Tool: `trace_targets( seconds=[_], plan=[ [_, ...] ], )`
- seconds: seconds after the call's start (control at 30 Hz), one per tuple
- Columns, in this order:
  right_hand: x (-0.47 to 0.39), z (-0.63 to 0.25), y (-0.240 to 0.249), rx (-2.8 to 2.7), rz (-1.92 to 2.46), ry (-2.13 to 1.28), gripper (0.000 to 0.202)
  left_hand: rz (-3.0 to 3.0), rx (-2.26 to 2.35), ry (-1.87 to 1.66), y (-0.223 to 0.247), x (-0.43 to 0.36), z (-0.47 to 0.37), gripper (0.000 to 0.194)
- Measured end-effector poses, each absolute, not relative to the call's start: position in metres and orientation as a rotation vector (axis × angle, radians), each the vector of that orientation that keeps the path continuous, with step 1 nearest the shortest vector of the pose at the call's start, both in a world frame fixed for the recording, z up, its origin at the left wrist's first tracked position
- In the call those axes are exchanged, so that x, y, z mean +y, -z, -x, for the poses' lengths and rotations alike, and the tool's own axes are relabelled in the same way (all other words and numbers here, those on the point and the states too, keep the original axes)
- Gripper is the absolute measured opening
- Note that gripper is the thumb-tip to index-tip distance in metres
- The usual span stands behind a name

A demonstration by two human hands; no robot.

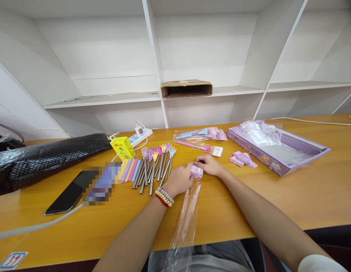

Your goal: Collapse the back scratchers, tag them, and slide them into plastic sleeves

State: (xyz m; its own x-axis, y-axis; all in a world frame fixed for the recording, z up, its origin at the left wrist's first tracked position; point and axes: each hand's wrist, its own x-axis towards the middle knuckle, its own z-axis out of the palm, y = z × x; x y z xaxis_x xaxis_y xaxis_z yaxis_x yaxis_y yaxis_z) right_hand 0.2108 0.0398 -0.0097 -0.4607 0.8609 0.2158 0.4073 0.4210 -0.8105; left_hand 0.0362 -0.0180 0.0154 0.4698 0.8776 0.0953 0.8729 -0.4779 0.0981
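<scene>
On the table, left hand and right hand, both grips clamped on one pink card

Our both forearms reach in from lower frame edge, converging toward centre. Our left hand lies knuckles up, fingers curled, beaded bands on wrist. Our right hand sits just beyond it, centre frame, fingers bent inward, fingertips meeting left's in pinch. White sleeve shows at lower right corner.
</scene>
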Motion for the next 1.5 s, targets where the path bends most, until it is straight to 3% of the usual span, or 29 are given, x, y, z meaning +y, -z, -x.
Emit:
trace_targets(
  seconds=[0.3, 0.67, 1.0, 1.5],
  plan=[
    [0.039, -0.213, 0.009, -2.006, 0.920, -1.000, 0.018, -2.626, 1.590, -0.247, -0.016, -0.018, -0.037, 0.031],
    [0.041, -0.213, 0.010, -1.995, 1.031, -1.068, 0.015, -2.633, 1.581, -0.260, -0.016, -0.018, -0.037, 0.031],
    [0.047, -0.215, 0.012, -1.842, 1.056, -1.186, 0.024, -2.595, 1.606, -0.221, -0.015, -0.017, -0.036, 0.047],
    [0.052, -0.216, 0.018, -1.798, 1.063, -1.189, 0.025, -2.584, 1.603, -0.222, -0.015, -0.017, -0.036, 0.056]
  ],
)
